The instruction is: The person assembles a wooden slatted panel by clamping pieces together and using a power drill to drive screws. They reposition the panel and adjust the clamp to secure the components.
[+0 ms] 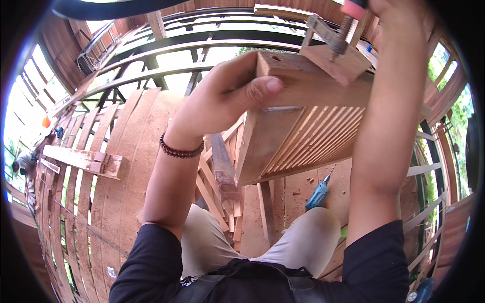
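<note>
While the left hand (pixel 227 96) clamps the near corner of a slatted wooden frame (pixel 298 131), thumb pressed flat on its top rail, the right hand (pixel 399 20) is closed around the red handle of a clamp (pixel 338 35) at the picture's upper edge. The clamp's screw bears on a small wood block (pixel 346 63) lying on the frame's top. Held up in front of the person, the frame hangs above their knees. On the plank floor (pixel 126 166) below lies a blue-green drill (pixel 318 194), beside loose timber offcuts (pixel 222 171).
</note>
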Tool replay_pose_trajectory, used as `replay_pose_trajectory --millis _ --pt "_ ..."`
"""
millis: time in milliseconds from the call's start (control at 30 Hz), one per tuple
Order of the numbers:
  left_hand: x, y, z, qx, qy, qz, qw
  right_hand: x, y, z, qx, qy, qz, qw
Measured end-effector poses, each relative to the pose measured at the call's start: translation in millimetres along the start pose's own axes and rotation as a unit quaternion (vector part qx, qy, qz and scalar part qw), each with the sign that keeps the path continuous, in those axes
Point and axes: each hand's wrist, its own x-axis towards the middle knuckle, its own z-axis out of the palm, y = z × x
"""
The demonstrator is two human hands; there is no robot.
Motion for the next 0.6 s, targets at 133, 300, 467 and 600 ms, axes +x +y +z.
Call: replay_pose_trajectory --millis 133,300,467,600 --pt "0 7 -4 -0.044 0.079 -0.097 0.991 11 2 5 -0.016 0.035 0.033 0.999" --pt "11 23 -3 -0.027 0.045 -0.079 0.996 31 23 -24 0.089 -0.070 0.050 0.992" --pt "20 29 4 0.105 0.028 -0.161 0.981 29 31 -27 0.210 -0.163 0.073 0.961" --pt "15 31 18 0.103 0.069 -0.134 0.983 22 17 -20 0.082 -0.062 0.035 0.994"
